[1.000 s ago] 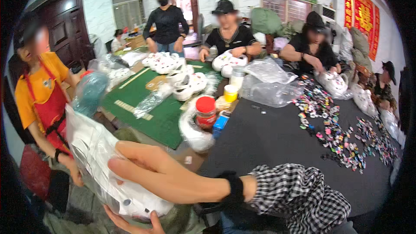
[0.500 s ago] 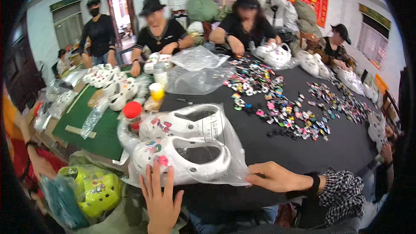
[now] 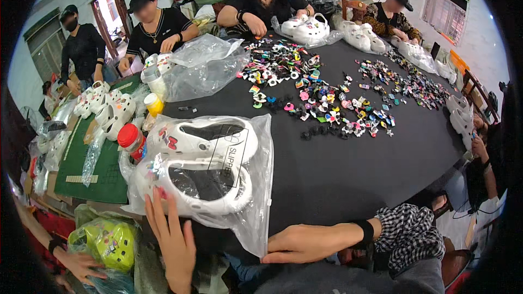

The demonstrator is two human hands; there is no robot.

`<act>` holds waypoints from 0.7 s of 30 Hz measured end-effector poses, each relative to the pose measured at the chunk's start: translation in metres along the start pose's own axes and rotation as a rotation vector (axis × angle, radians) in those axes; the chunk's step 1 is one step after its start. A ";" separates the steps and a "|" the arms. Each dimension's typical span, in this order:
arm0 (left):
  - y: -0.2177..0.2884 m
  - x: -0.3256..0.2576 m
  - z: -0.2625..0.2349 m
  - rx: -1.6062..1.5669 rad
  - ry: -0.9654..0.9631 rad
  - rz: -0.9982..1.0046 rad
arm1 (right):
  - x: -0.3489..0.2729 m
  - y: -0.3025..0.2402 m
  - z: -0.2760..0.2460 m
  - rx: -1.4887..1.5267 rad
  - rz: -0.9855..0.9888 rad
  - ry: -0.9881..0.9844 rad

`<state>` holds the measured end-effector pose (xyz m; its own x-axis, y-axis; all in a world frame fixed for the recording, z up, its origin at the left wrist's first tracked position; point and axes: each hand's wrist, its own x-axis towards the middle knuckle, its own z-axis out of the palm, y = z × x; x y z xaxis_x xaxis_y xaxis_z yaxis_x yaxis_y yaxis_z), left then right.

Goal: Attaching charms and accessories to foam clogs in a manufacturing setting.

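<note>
A pair of white clogs [image 3: 227,205] with colourful charms lies side by side in a clear zip bag [image 3: 258,196] on the black table. My left hand [image 3: 173,239], fingers spread, lies at the bag's near left part, its fingertips over the toe of the nearer clog. My right hand [image 3: 311,243] pinches the bag's near right corner between thumb and fingers. The bag's open-looking right edge runs away from that hand; whether it is sealed I cannot tell.
Beyond the bag lie piles of small charms [image 3: 321,98]. A red-lidded jar [image 3: 131,137] touches the bag's left side, near a yellow-capped bottle [image 3: 153,104]. Yellow-green clogs [image 3: 113,245] sit at lower left by another person's hand [image 3: 81,264]. Several people work around the table.
The view has swung, shifting the scene left and up. My right hand still grips the bag corner, now drawn nearer to me. At lower left another person's hand has moved to the yellow-green clogs.
</note>
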<state>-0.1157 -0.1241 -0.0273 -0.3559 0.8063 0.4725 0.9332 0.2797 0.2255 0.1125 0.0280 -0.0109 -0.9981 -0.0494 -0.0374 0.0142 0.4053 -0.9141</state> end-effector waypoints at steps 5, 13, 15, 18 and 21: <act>0.050 -0.029 -0.021 -0.241 0.357 0.215 | -0.009 -0.005 -0.024 0.148 0.117 0.108; 0.074 -0.031 0.019 -0.205 0.235 0.364 | 0.011 0.022 -0.037 0.686 0.368 0.279; 0.076 -0.026 0.021 -0.186 0.284 0.379 | 0.022 0.029 -0.029 0.751 0.344 0.331; 0.078 -0.023 0.015 -0.283 0.296 0.327 | 0.023 0.032 -0.025 0.716 0.285 0.409; 0.071 -0.030 0.019 -0.485 0.203 0.139 | 0.012 0.014 -0.025 0.751 0.252 0.453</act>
<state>-0.0376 -0.1183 -0.0409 -0.2778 0.6884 0.6700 0.8592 -0.1340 0.4938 0.0994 0.0557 -0.0142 -0.8858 0.3879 -0.2547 0.1125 -0.3530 -0.9288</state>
